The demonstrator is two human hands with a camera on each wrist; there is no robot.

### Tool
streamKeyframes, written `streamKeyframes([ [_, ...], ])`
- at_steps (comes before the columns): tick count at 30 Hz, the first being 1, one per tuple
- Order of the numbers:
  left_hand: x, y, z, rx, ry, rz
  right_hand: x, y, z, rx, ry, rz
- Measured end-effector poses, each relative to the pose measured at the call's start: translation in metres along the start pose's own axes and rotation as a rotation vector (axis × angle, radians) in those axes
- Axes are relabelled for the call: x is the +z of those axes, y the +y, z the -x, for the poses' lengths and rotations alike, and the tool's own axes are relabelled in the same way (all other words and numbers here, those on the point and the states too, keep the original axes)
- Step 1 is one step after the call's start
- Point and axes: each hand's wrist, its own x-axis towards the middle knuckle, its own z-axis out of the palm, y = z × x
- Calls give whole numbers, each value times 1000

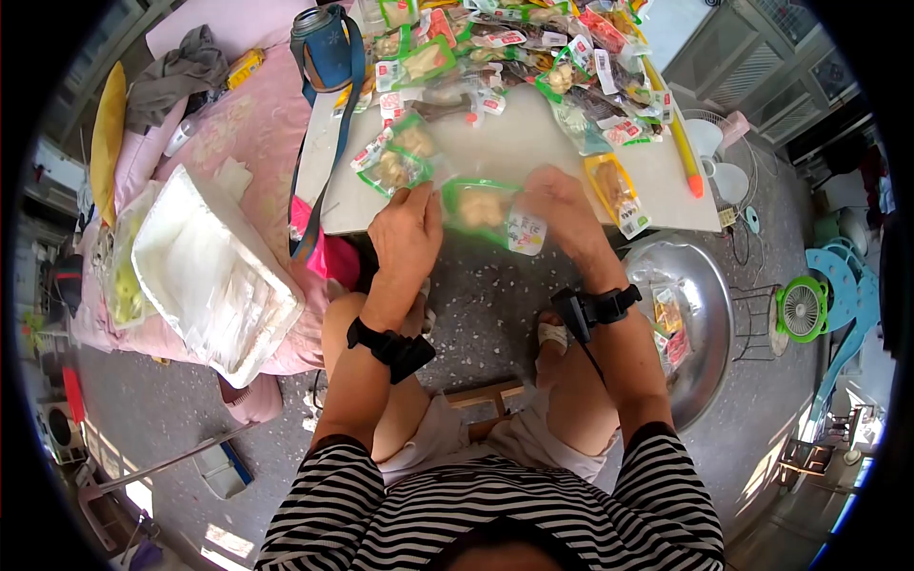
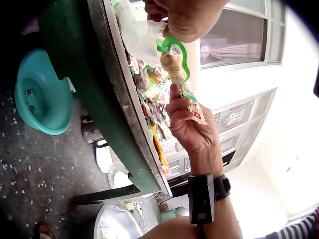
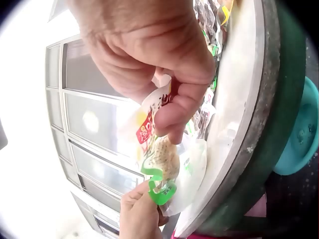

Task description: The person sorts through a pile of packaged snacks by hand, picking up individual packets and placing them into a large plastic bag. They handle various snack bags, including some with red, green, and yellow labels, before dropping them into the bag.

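Note:
A clear packet with a green border and pale pieces inside (image 1: pixel 479 206) is held between both hands, just off the table's near edge. My left hand (image 1: pixel 407 233) pinches its green-edged end, as the left wrist view shows with the hand (image 2: pixel 192 17) at the top. My right hand (image 1: pixel 564 211), slightly blurred, grips the printed white end; in the right wrist view that hand's (image 3: pixel 149 47) thumb and fingers close on the packet (image 3: pixel 162 157). Beside the left fingertips, more green-edged packets (image 1: pixel 395 164) lie on the table.
Many mixed packets (image 1: pixel 495 43) cover the table's far side. A yellow packet (image 1: pixel 615 193) lies near the front right. A metal basin (image 1: pixel 709 333) stands right, a white foam box (image 1: pixel 276 285) left, and a blue bottle (image 1: pixel 327 48) at the back left.

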Motion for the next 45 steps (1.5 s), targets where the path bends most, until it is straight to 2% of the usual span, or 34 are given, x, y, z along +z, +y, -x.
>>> streamKeyframes([
  [5, 2, 0, 2, 114, 38, -103, 39, 21, -15, -50, 206, 0],
  [8, 1, 4, 2, 134, 52, -139, 63, 34, -24, -54, 327, -113],
  [11, 4, 4, 2, 167, 61, -124, 87, 38, -37, 35, 383, -214],
  [14, 6, 2, 1, 203, 69, -109, 92, 49, -47, 85, 236, -492],
  [17, 4, -1, 0, 176, 54, -100, 91, 38, -41, 174, 157, -314],
  [20, 2, 0, -1, 146, 37, -79, 82, 28, -33, 102, 90, -4],
  [23, 2, 0, 0, 102, 12, -55, 76, 15, -25, 301, 29, 79],
  [26, 1, 2, 0, 97, 18, -26, 75, 35, -32, 240, 131, -11],
  [29, 1, 5, 3, 138, 23, 0, 89, 46, -40, 183, 226, -339],
  [32, 0, 8, 2, 169, 40, 24, 96, 53, -54, 170, 278, -465],
  [35, 0, 5, 1, 163, 42, 14, 100, 41, -54, 134, 108, -479],
  [38, -4, 4, 0, 148, 20, 19, 89, 38, -46, 83, 150, 1],
  [41, -6, 6, 1, 126, -14, 30, 83, 17, -36, 249, 86, 105],
  [45, -3, 6, 4, 144, -48, 28, 88, 37, -46, 173, 212, -62],
])
